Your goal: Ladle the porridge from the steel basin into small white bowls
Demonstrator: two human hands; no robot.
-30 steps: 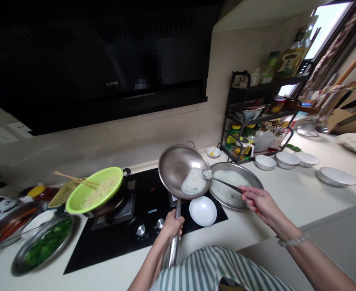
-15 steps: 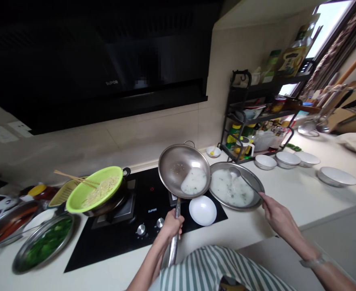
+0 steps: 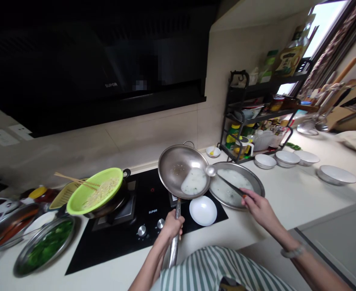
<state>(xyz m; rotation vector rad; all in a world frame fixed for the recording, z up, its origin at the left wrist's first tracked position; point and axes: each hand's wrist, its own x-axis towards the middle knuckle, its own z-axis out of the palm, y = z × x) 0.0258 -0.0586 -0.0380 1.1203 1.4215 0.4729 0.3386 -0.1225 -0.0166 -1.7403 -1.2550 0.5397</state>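
Bearing the lettering "SUPOR": one black range hood (image 3: 111, 52), beyond and above the left hand (image 3: 174, 224), and one black hob (image 3: 144, 198), below it. Left grip: fingers closed fully round the metal handle (image 3: 174, 250) of one wok (image 3: 173, 161), its body directly beyond, pale liquid (image 3: 194, 181) pooled on the right. Right hand (image 3: 256, 205): closed on the dark handle of one ladle (image 3: 231, 185), whose scoop lies leftward of the grip, at the wok's rim, beside one steel basin (image 3: 259, 184) of similar liquid. One white bowl (image 3: 202, 211): between both hands.
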